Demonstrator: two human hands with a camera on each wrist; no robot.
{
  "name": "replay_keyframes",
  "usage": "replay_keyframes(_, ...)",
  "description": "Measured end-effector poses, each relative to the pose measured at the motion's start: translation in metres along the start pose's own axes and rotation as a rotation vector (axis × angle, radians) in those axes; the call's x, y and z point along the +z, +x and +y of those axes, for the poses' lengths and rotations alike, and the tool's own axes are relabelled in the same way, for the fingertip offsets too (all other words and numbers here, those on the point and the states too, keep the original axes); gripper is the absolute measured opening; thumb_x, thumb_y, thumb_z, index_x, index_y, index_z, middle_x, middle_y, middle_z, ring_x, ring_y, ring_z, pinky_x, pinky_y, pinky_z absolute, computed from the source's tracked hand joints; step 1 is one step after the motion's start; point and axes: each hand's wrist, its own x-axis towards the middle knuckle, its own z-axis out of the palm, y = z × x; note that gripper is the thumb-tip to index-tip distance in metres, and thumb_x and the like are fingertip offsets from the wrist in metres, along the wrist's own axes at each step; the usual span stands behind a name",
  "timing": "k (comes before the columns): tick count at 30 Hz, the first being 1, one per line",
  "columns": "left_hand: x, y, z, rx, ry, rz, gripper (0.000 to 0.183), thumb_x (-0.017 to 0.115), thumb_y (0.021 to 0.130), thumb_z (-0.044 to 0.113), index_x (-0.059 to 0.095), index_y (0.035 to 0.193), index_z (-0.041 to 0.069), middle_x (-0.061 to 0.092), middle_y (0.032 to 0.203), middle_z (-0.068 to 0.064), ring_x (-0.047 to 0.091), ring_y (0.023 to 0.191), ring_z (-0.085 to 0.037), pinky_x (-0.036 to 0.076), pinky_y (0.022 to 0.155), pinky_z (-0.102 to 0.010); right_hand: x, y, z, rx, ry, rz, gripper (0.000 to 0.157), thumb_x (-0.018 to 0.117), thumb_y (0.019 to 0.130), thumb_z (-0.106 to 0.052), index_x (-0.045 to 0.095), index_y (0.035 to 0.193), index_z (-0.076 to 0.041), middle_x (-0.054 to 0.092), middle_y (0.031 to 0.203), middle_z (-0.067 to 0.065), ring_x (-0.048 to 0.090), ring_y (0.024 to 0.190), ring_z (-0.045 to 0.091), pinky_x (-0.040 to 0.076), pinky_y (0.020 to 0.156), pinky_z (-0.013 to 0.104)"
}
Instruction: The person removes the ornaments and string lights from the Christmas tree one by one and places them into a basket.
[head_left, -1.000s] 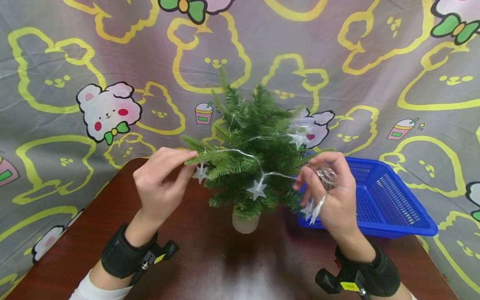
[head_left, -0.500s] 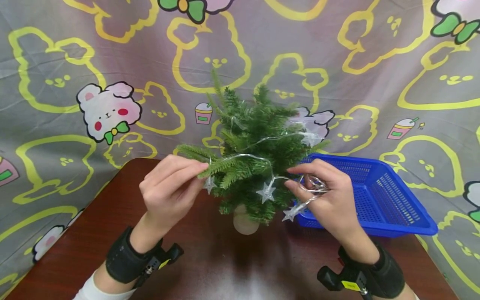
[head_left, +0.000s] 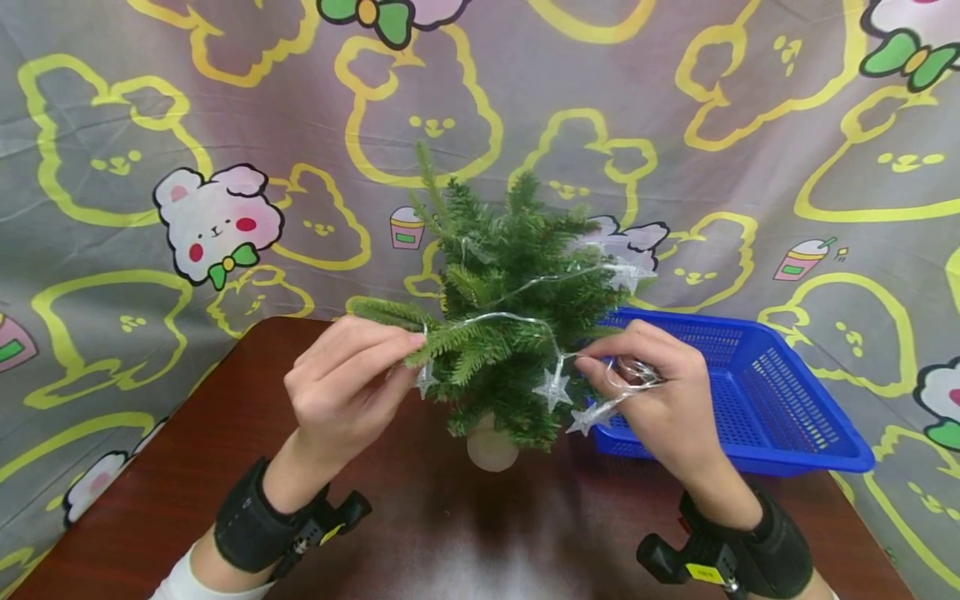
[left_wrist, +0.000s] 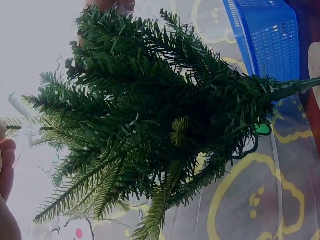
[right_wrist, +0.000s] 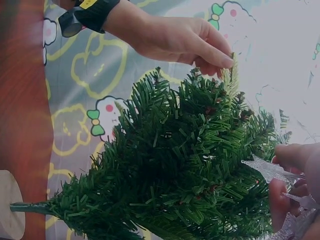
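Observation:
A small artificial Christmas tree (head_left: pixel 517 300) on a pale round base (head_left: pixel 492 447) stands mid-table. Clear star string lights (head_left: pixel 553 388) run across its front branches and up to the right. My left hand (head_left: pixel 352 375) pinches the tip of a light-green branch (head_left: pixel 450 340) on the tree's left, a star hanging just below the fingers. In the right wrist view that pinch (right_wrist: pixel 200 45) shows at the branch tip. My right hand (head_left: pixel 660 383) holds the coiled rest of the string at the tree's right, its thumb and forefinger on the wire, with a star (right_wrist: pixel 270 169) sticking out.
Behind the right hand sits a blue perforated basket (head_left: pixel 780 392) on the brown table (head_left: pixel 300 517). A grey cartoon-print curtain (head_left: pixel 292 108) hangs close behind. Each wrist wears a black strap (head_left: pixel 255 517) with a camera.
My left hand has moved right and slightly down with the branch, and the tree leans with it. My right hand has turned, thumb and forefinger closing on the wire beside the front star.

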Motion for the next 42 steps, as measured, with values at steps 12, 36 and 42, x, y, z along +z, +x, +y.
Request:
replay_keyframes(12, -0.012, 0.0, -0.017, -0.25, 0.109, 0.177, 0.052, 0.067, 0.091, 0.046, 0.073, 0.095, -0.006, 0.067, 0.092, -0.024, 0.063, 0.086, -0.028, 0.049, 0.085, -0.022, 0.0, 0.002, -0.002, -0.014, 0.025, -0.003, 0.01, 0.072, 0.084, 0.002, 0.074, 0.084, -0.008, 0.067, 0.081, -0.002, 0.058, 0.071, 0.004, 0.044, 0.062, 0.016)
replay_keyframes(36, -0.026, -0.019, -0.033, -0.398, -0.067, -0.077, 0.024, 0.073, 0.09, 0.016, 0.075, 0.095, -0.006, 0.073, 0.089, -0.021, 0.069, 0.09, -0.007, 0.051, 0.079, -0.019, -0.004, 0.01, -0.014, -0.032, -0.009, 0.014, 0.028, 0.055, 0.094, 0.007, 0.074, 0.11, -0.006, 0.065, 0.082, -0.006, 0.055, 0.063, 0.002, 0.045, 0.056, 0.017)
replay_keyframes(42, -0.022, -0.021, -0.032, -0.359, -0.077, -0.043, 0.024, 0.076, 0.087, 0.017, 0.075, 0.09, -0.007, 0.073, 0.084, -0.02, 0.068, 0.083, -0.008, 0.05, 0.076, -0.017, -0.006, 0.009, -0.014, 0.029, 0.082, 0.027, 0.026, 0.05, 0.096, 0.008, 0.072, 0.108, 0.0, 0.063, 0.087, -0.007, 0.051, 0.06, 0.005, 0.044, 0.048, 0.02)
